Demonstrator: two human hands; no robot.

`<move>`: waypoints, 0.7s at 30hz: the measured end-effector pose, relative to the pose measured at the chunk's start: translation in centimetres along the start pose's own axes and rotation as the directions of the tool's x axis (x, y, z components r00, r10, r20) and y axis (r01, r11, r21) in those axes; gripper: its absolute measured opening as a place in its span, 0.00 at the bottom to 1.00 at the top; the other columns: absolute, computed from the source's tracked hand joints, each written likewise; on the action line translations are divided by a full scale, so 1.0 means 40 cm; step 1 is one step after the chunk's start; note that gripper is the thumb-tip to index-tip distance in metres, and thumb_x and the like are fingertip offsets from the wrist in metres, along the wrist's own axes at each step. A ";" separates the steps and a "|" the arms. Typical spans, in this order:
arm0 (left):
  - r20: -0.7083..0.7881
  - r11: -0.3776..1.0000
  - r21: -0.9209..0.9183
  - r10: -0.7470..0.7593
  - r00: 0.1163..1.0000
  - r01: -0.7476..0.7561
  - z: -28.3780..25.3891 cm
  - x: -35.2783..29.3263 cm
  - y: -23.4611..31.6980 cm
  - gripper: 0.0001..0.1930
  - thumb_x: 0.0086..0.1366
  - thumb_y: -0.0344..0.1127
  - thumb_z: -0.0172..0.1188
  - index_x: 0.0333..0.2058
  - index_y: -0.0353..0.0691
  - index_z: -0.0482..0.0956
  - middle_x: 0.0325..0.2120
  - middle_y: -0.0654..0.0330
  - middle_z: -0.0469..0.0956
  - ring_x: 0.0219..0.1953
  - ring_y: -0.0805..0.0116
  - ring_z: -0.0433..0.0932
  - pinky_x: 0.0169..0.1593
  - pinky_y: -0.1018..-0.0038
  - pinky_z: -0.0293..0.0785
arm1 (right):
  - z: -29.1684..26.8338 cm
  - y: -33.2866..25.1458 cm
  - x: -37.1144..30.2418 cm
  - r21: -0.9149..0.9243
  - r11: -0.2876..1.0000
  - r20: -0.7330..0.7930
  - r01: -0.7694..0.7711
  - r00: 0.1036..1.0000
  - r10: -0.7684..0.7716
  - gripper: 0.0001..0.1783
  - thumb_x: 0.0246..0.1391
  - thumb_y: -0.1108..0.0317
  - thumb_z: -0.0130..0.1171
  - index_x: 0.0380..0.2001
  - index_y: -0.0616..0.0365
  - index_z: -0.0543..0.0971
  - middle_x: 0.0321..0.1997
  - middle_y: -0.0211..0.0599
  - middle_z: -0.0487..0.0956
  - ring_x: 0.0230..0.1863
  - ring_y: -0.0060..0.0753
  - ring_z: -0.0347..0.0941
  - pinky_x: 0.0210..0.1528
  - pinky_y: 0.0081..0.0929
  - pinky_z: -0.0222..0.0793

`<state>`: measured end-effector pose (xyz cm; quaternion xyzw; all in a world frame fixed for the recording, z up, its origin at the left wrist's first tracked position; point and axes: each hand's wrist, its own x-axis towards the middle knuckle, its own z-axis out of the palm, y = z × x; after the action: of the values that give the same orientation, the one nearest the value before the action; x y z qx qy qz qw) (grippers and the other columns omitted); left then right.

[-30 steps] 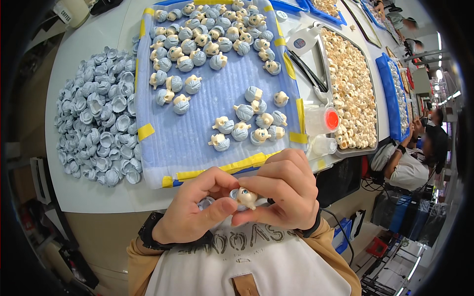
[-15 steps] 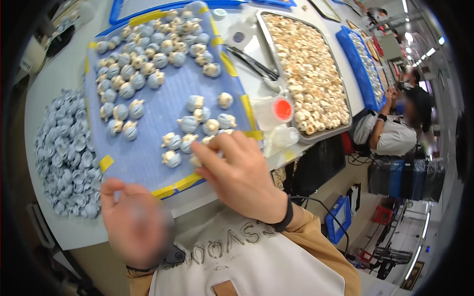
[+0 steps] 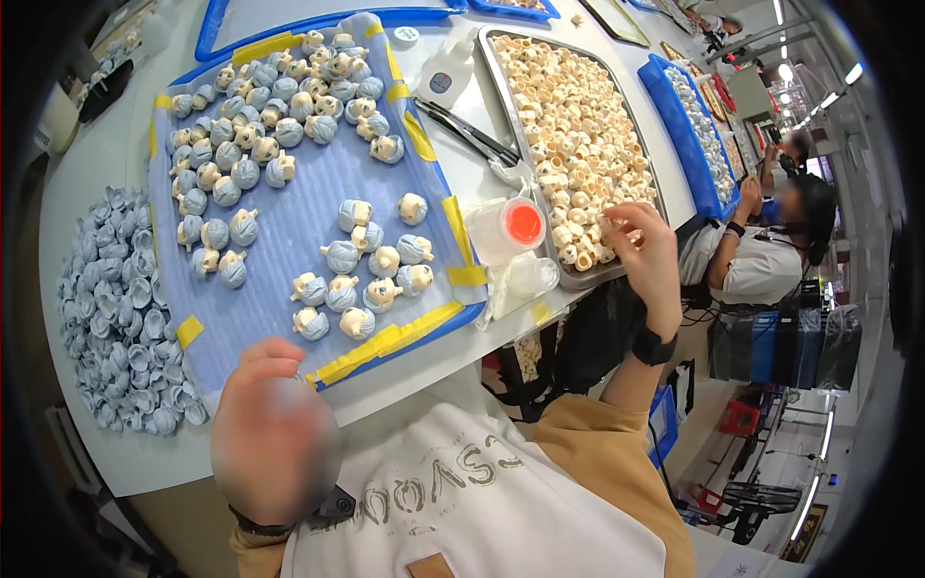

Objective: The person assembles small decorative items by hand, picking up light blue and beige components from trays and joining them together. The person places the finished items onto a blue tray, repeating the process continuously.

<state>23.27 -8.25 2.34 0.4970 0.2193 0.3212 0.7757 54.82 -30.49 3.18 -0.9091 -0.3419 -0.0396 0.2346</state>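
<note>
My right hand [image 3: 647, 252] is at the near end of a metal tray [image 3: 665, 207] full of cream doll-face pieces [image 3: 593, 116]. Its thumb and fingers close together among them; what they pinch is hidden. My left hand [image 3: 275, 424] is raised in front of the near edge of a blue tray [image 3: 260, 323] edged with yellow tape. Most of that hand is blurred; only bent fingertips show. Small doll heads [image 3: 383, 294] with light blue hair caps lie on the tray, a loose group near its front right and a dense cluster at the back.
Light blue hair caps [image 3: 125, 328] are heaped at the left. Between the trays are black tweezers [image 3: 472, 130], a white bottle [image 3: 448, 72], a red-topped tub [image 3: 501, 231] and a small clear container [image 3: 532, 276]. Another person [image 3: 761, 250] works at the right, near a blue bin [image 3: 686, 135].
My right hand has left the blue tray's front and moved right to the metal tray. A doll head now lies uncovered where it was. My left hand stays near the tray's front edge.
</note>
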 end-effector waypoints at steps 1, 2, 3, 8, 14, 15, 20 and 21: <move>0.037 1.000 0.020 -0.022 0.999 0.021 -0.013 -0.002 0.002 0.20 0.61 0.41 0.57 0.44 0.29 0.69 0.40 0.47 0.71 0.23 0.75 0.71 0.22 0.83 0.67 | 0.010 -0.004 0.001 0.012 1.000 0.027 0.023 0.999 -0.023 0.11 0.44 0.80 0.57 0.34 0.61 0.79 0.36 0.36 0.78 0.28 0.26 0.73 0.30 0.21 0.67; 0.074 0.998 0.041 -0.045 0.996 0.042 -0.018 -0.004 0.003 0.21 0.62 0.40 0.55 0.46 0.29 0.68 0.41 0.47 0.71 0.25 0.74 0.72 0.23 0.82 0.68 | 0.015 -0.005 0.002 0.024 0.999 0.053 0.044 0.998 -0.045 0.12 0.42 0.80 0.58 0.35 0.61 0.79 0.37 0.34 0.78 0.29 0.23 0.73 0.29 0.19 0.66; 0.084 0.996 0.009 -0.093 0.992 0.093 -0.018 -0.008 0.005 0.20 0.62 0.38 0.55 0.47 0.28 0.67 0.41 0.47 0.71 0.25 0.73 0.73 0.24 0.82 0.69 | 0.019 -0.004 0.003 0.014 0.999 0.060 0.043 0.997 -0.044 0.13 0.42 0.80 0.58 0.35 0.61 0.79 0.36 0.34 0.77 0.28 0.23 0.72 0.29 0.20 0.66; 0.144 0.960 -0.086 -0.253 0.957 0.266 -0.001 -0.005 0.025 0.22 0.61 0.34 0.53 0.50 0.27 0.63 0.42 0.45 0.71 0.27 0.69 0.76 0.27 0.80 0.72 | 0.023 0.005 0.005 -0.008 1.000 0.091 0.016 0.996 -0.015 0.12 0.40 0.80 0.60 0.33 0.62 0.79 0.32 0.34 0.75 0.27 0.24 0.71 0.29 0.22 0.66; 0.302 0.945 0.010 -0.313 0.900 0.326 -0.011 -0.009 0.026 0.20 0.60 0.32 0.53 0.48 0.26 0.66 0.44 0.46 0.71 0.31 0.68 0.76 0.33 0.77 0.74 | -0.009 -0.026 -0.004 -0.054 0.998 -0.083 0.027 0.996 -0.032 0.09 0.43 0.78 0.60 0.32 0.64 0.76 0.31 0.38 0.74 0.29 0.30 0.73 0.31 0.25 0.69; 0.331 0.943 0.014 -0.318 0.889 0.332 -0.009 -0.010 0.025 0.19 0.60 0.32 0.53 0.48 0.26 0.67 0.45 0.46 0.70 0.32 0.68 0.76 0.35 0.77 0.74 | -0.021 -0.064 -0.014 0.084 0.995 -0.109 0.046 0.993 -0.037 0.09 0.42 0.78 0.61 0.31 0.64 0.76 0.31 0.38 0.75 0.30 0.29 0.73 0.31 0.24 0.69; 0.579 0.932 0.040 -0.316 0.751 0.361 0.001 -0.001 0.004 0.17 0.61 0.29 0.53 0.47 0.26 0.68 0.48 0.49 0.68 0.40 0.70 0.73 0.41 0.75 0.73 | 0.004 -0.325 -0.105 0.793 0.450 -0.027 0.411 0.761 -0.648 0.15 0.40 0.70 0.68 0.31 0.64 0.76 0.28 0.36 0.77 0.24 0.28 0.71 0.24 0.21 0.67; 0.604 0.929 0.029 -0.311 0.734 0.370 0.005 0.001 0.001 0.16 0.62 0.29 0.53 0.47 0.27 0.68 0.48 0.49 0.68 0.41 0.70 0.72 0.41 0.75 0.73 | 0.038 -0.368 -0.115 0.785 0.337 -0.112 0.520 0.654 -0.748 0.18 0.40 0.67 0.70 0.32 0.68 0.77 0.26 0.36 0.77 0.19 0.30 0.69 0.20 0.21 0.65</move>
<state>23.42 -8.34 2.44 0.4871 0.0353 0.0101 0.8726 41.76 -22.93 6.64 -0.5051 -0.6818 0.1430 0.5095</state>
